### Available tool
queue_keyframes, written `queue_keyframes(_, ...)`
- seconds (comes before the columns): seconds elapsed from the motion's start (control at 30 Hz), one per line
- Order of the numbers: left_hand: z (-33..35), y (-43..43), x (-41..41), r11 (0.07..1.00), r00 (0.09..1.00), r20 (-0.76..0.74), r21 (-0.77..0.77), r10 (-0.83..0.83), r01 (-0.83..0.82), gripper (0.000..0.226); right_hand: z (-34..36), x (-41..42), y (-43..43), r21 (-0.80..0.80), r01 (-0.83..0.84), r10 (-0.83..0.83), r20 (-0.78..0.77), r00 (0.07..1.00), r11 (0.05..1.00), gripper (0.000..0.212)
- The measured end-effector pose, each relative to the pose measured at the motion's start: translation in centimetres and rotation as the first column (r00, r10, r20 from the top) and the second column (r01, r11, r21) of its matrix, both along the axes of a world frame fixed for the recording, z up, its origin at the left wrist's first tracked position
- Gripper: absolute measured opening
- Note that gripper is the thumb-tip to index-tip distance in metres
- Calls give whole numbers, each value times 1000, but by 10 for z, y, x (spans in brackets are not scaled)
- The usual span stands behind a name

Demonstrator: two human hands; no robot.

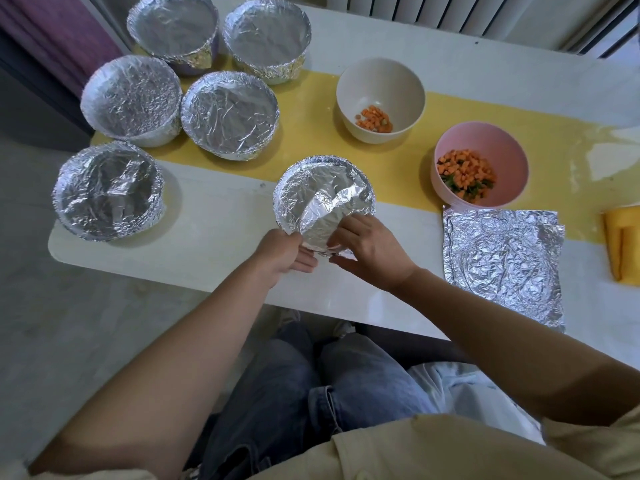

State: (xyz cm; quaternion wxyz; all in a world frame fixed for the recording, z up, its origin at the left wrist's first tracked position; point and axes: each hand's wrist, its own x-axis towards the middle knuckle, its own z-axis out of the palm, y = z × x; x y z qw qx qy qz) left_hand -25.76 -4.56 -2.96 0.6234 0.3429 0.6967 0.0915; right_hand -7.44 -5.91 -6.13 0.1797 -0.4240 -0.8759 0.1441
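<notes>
A foil-covered bowl (318,192) stands near the front edge of the white table (214,216), its foil loose and folded up on the near side. My left hand (284,254) grips the bowl's near-left rim with the foil. My right hand (367,251) pinches the foil at the near-right rim, thumb under the edge. A flat stack of foil sheets (502,258) lies to the right of my hands.
Several other foil-covered bowls (228,112) stand at the left and back. A beige bowl (381,98) and a pink bowl (481,164) hold diced carrot on a yellow runner (311,109). A yellow cloth (623,244) lies at the right edge.
</notes>
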Motion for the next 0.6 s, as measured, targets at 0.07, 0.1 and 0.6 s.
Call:
queue_keyframes(0.07, 1, 3, -4, 1000, 1000, -8, 18, -16, 16, 38, 0, 3, 1, 34, 17, -17, -4, 1000, 999, 14)
queue_keyframes(0.1, 1, 4, -4, 999, 1000, 0, 34, 9, -9, 37, -1, 3, 2, 48, 29, -29, -5, 1000, 998, 11)
queue_keyframes(0.6, -15, -6, 17, 985, 985, -8, -8, 170, -170, 40, -3, -26, 2, 55, 108, -105, -48, 993, 993, 14)
